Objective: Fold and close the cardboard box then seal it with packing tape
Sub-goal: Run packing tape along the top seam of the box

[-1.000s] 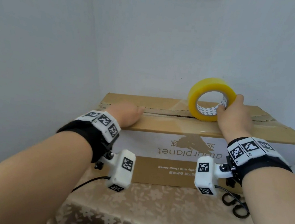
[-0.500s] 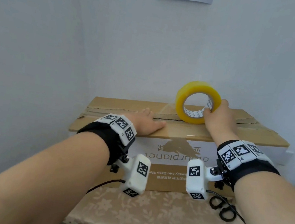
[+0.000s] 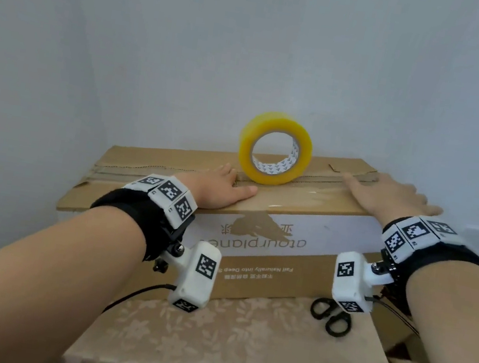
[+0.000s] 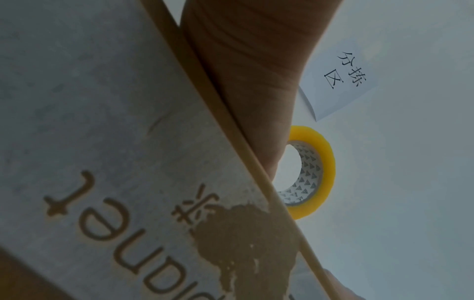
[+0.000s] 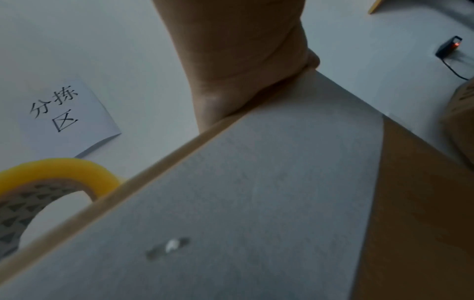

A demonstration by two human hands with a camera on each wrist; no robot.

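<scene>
Left hand: left hand (image 3: 221, 188) lies flat, palm down, on the near top flap of the cardboard box (image 3: 270, 238), fingers straight and close together, tips just beside the tape roll.
Box: closed, top flaps down, the seam running left to right along the top; it sits on a table with a floral cloth (image 3: 227, 345), printed side facing the camera, print upside down.
Tape roll: yellow packing tape roll (image 3: 274, 152) stands on edge on the box top at the seam, between the two hands, neither hand gripping it.
Right hand: right hand (image 3: 390, 196) is flat on the box top towards the right end, fingers spread and straight; edges blurred.
Scissors: black scissors (image 3: 330, 315) lie on the cloth in front of the box, below the right wrist.
Wall: paper note (image 5: 66, 115) with handwritten characters.
</scene>
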